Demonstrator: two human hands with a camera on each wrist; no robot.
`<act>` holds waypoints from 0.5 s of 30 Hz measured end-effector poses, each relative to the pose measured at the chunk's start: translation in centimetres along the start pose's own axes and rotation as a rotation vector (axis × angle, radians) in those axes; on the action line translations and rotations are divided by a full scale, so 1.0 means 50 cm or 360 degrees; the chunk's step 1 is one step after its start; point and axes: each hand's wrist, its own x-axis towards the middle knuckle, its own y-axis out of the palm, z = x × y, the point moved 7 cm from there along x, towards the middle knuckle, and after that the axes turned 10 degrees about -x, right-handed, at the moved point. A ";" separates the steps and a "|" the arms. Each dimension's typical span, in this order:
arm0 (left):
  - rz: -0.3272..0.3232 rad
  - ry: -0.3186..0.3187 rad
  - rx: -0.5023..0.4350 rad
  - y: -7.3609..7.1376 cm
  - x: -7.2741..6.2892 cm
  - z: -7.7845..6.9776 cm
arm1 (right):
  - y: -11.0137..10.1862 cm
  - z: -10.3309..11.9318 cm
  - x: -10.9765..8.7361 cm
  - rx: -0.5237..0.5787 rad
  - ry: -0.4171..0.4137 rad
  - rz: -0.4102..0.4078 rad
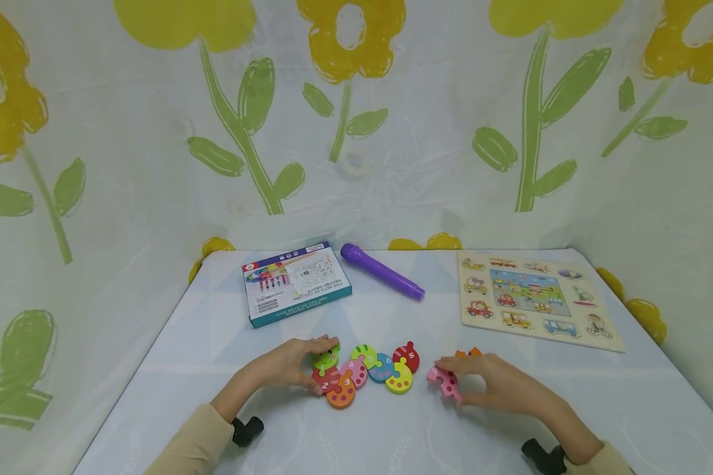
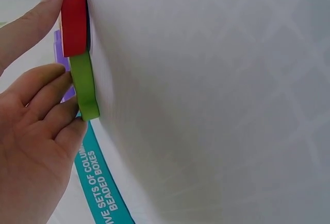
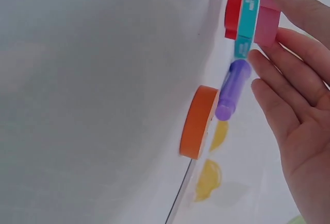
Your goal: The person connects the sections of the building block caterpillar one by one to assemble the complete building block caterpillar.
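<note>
A wooden caterpillar puzzle of joined, numbered round pieces (image 1: 354, 373) curves across the table, from a green smiling head (image 1: 325, 359) to a red piece (image 1: 406, 356). My left hand (image 1: 285, 364) spans its head end, fingers at the green head and thumb against the red number 2 piece (image 2: 73, 18). To the right, my right hand (image 1: 499, 386) pinches a pink spotted puzzle piece (image 1: 445, 383) between thumb and fingers, apart from the chain. An orange puzzle piece (image 3: 199, 122) lies just beyond that hand, partly hidden by it in the head view.
Behind the puzzle lies a flat teal-edged box (image 1: 297, 284). Beside it is a purple microphone-shaped stick (image 1: 383, 272). A wooden vehicle picture board (image 1: 535, 300) lies at the back right, and a flowered cloth (image 1: 392, 178) hangs behind the table.
</note>
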 end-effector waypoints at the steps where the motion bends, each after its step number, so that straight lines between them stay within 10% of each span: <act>1: 0.0000 -0.0004 0.0005 0.000 0.000 0.000 | -0.002 -0.001 0.003 0.0006 0.0001 -0.0008; 15: 0.0017 -0.0015 0.0016 -0.003 0.004 0.001 | -0.012 -0.015 0.046 0.0025 0.0026 -0.0056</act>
